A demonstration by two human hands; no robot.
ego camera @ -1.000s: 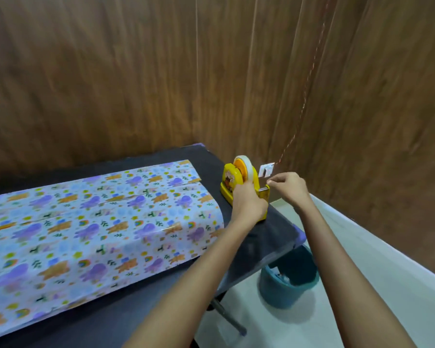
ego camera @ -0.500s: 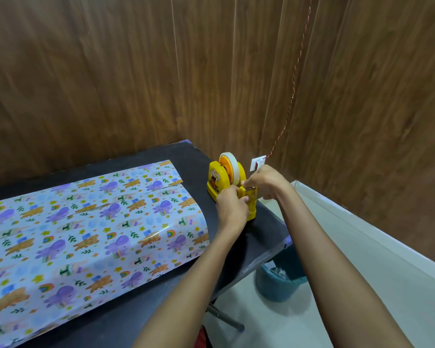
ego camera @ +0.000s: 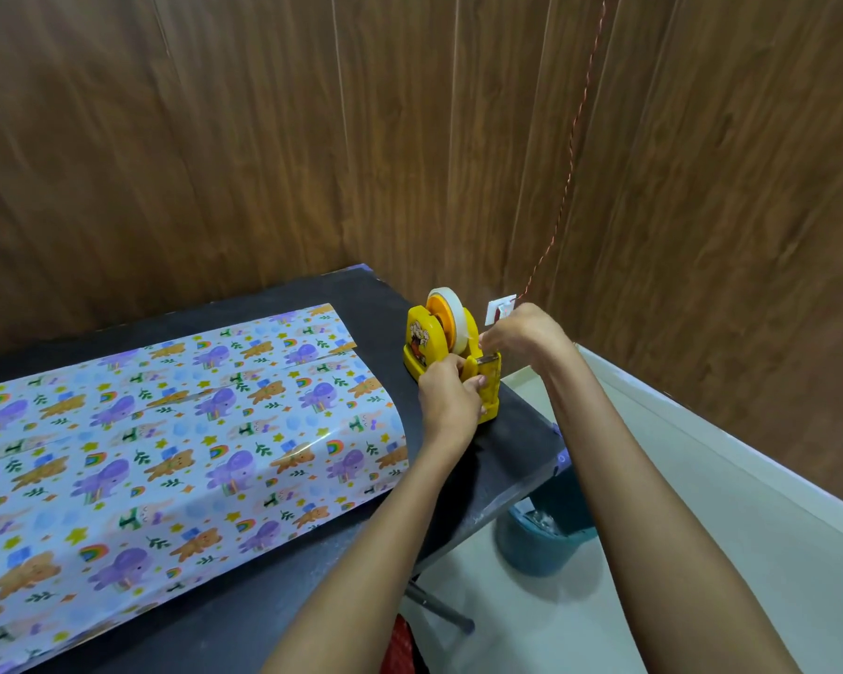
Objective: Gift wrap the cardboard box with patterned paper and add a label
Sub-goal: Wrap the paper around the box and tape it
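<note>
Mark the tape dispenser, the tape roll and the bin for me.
tape dispenser (ego camera: 420, 340), head view, on its stickered side face
tape roll (ego camera: 457, 318), head view, on its white outer band
bin (ego camera: 531, 552), head view, on its teal outer wall

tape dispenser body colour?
Yellow tape dispenser, with an orange hub inside the white tape roll. Shows best in the head view.

No readable text; dispenser sticker perhaps pictorial.
</note>
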